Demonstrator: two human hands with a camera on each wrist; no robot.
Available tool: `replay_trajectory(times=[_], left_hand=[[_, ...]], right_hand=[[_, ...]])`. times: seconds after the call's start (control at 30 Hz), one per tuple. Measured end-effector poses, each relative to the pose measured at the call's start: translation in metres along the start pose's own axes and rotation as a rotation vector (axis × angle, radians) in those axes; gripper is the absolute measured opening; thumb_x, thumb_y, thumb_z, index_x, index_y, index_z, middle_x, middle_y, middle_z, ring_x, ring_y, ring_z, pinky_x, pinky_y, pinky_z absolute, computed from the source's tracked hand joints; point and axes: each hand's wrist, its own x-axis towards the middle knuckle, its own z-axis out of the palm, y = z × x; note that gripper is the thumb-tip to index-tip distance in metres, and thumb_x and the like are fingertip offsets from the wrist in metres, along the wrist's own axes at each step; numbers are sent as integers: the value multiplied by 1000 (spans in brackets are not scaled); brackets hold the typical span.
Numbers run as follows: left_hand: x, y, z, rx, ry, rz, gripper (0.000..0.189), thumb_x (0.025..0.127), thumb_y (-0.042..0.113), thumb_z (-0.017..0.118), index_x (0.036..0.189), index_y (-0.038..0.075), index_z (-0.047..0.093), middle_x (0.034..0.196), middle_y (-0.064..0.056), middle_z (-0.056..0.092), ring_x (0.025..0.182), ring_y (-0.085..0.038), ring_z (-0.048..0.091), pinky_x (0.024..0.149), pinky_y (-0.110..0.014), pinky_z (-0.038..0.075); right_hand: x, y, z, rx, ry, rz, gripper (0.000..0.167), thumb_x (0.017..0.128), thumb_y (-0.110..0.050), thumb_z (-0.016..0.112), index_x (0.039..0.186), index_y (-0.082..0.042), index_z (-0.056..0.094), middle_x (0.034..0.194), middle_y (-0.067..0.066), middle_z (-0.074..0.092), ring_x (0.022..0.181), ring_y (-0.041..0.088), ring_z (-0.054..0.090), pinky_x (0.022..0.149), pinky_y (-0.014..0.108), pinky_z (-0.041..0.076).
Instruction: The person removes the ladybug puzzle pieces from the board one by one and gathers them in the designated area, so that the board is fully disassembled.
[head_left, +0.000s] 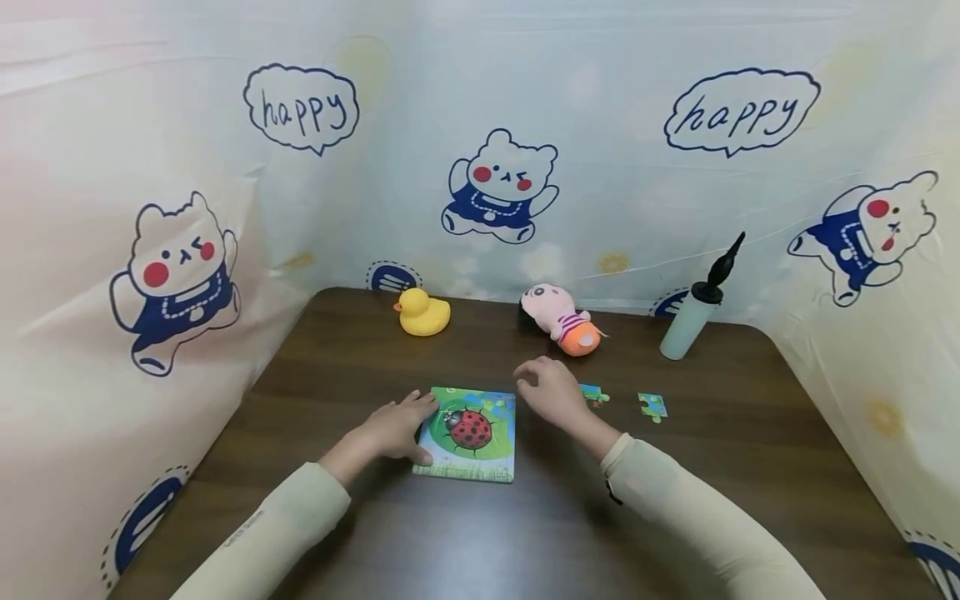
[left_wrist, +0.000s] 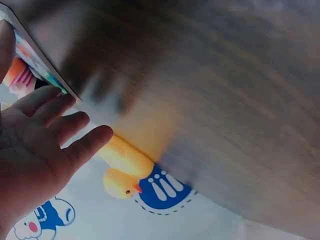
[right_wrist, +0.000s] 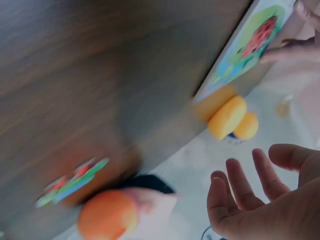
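Note:
A square ladybug picture puzzle [head_left: 471, 433] lies flat on the brown table. My left hand [head_left: 396, 427] rests at its left edge, fingers spread and touching the border; the left wrist view shows the same hand [left_wrist: 45, 135] with its fingers extended. To the right of the puzzle, my right hand [head_left: 553, 395] hovers with nothing in it. Its fingers are loosely bent in the right wrist view, where the hand [right_wrist: 265, 195] shows its palm. One loose jigsaw piece [head_left: 595, 394] lies just beyond the right wrist, and a second piece [head_left: 652, 406] sits farther right.
Along the back of the table stand a yellow rubber duck [head_left: 423, 313], a pink plush toy [head_left: 558, 317] with an orange lower part, and a pale green hand pump [head_left: 692, 320] with a black handle. A printed cloth [head_left: 405, 200] hangs behind and at both sides.

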Motion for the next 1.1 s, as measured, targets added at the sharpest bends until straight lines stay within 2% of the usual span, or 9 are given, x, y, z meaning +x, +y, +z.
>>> replay_trajectory(times=[0.1, 0.2, 0.3, 0.5, 0.67, 0.9, 1.1], left_hand=[[-3, -1, 1, -7, 9, -3, 94, 71, 42, 80, 146, 8, 35, 155, -8, 24, 144, -32, 13, 110, -56, 19], [-3, -3, 2, -19, 20, -8, 93, 71, 42, 80, 145, 8, 36, 155, -7, 25, 144, -31, 14, 111, -53, 19], [-3, -8, 5, -34, 25, -2, 93, 70, 42, 80, 145, 7, 37, 154, -8, 25, 143, -32, 15, 111, -53, 19], [-2, -13, 9, -49, 22, -9, 95, 71, 45, 78, 146, 7, 34, 155, -8, 23, 143, -33, 16, 112, -51, 20], [0, -12, 8, -36, 14, -16, 96, 70, 48, 77, 146, 8, 34, 155, -7, 22, 142, -31, 18, 111, -49, 22], [-1, -10, 6, -70, -5, -39, 97, 69, 47, 78, 147, 10, 33, 156, -5, 22, 143, -31, 16, 111, -50, 22], [-2, -11, 6, -83, -5, -37, 96, 70, 47, 77, 147, 11, 32, 156, -5, 21, 143, -31, 15, 111, -51, 23]], right_hand=[[4, -14, 15, 11, -51, -5, 16, 89, -20, 62, 99, -13, 73, 98, 0, 66, 89, 18, 60, 77, 37, 49], [10, -26, 25, 11, -116, -9, 18, 89, -20, 61, 99, -12, 74, 95, -1, 69, 76, 14, 59, 65, 32, 48], [15, -37, 35, -9, -193, -10, 20, 89, -20, 61, 100, -11, 75, 96, 0, 71, 73, 13, 58, 61, 29, 47], [20, -52, 55, -97, -337, 15, 30, 88, -26, 63, 112, -9, 71, 110, 5, 69, 95, 17, 63, 78, 36, 52], [21, -60, 64, -131, -372, 19, 39, 87, -28, 64, 121, -8, 65, 118, 8, 65, 99, 19, 62, 81, 38, 51], [20, -70, 63, -23, -445, 17, 43, 90, -31, 60, 126, -7, 60, 122, 11, 62, 105, 22, 60, 88, 41, 49], [18, -73, 62, 22, -478, 26, 42, 90, -30, 59, 126, -8, 60, 122, 11, 62, 110, 23, 58, 89, 42, 48]])
